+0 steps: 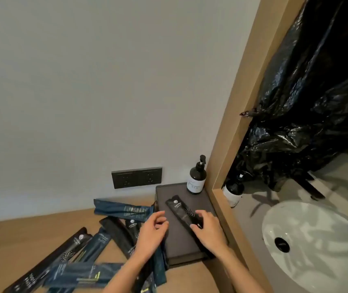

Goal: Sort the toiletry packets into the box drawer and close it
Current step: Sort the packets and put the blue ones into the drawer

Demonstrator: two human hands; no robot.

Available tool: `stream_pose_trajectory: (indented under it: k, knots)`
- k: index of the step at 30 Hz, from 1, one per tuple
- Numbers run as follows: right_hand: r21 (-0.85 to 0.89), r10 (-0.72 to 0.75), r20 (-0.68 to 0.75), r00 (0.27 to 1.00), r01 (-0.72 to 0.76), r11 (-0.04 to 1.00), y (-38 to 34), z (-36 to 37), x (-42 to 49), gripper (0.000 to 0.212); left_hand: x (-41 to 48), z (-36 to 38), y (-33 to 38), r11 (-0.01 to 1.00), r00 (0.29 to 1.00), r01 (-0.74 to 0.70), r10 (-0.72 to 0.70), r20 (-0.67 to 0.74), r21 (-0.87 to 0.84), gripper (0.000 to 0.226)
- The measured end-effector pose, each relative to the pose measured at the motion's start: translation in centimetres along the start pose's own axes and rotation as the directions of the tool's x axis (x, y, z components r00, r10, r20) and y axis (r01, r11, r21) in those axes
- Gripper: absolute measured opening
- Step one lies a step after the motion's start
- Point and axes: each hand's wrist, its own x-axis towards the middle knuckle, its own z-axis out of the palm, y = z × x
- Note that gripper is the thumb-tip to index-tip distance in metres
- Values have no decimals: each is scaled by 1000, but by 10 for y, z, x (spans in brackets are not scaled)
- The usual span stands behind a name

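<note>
Several dark toiletry packets (124,210) lie scattered and overlapping on the wooden counter (20,240), left of a flat grey box (179,242) that sits in the corner. One black packet (178,209) lies slantwise on the box lid. A pump bottle (197,179) stands upright on the lid's far right corner, and a dark outlet panel (136,177) is set in the wall behind. The box's right side runs close along a wooden mirror frame (228,144), leaving little room there. A white basin (317,240) and black plastic sheeting (317,92) show beyond the frame. Open counter lies in front of the box. The drawer itself cannot be made out.

The left hand (152,231) hovers at the box's left edge, fingers loosely curled and holding nothing. The right hand (209,229) reaches over the lid, its fingers curled round the black packet's near end.
</note>
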Motion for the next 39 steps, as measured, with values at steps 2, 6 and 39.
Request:
stream_pose_trajectory:
  k: [2, 6, 39]
  knots:
    - [-80, 20, 22, 1000, -19, 997, -4, 3, 8, 55, 10, -3, -1, 999, 1000, -3, 3, -2, 49, 36]
    - [-68, 109, 93, 990, -103, 992, -10, 11, 19, 62, 26, -25, -5, 977, 997, -40, 54, -60, 208, 40]
    - [123, 106, 134, 985, -123, 985, -25, 9, 14, 42, 45, -116, -12, 409, 923, -294, 357, 145, 864, 17]
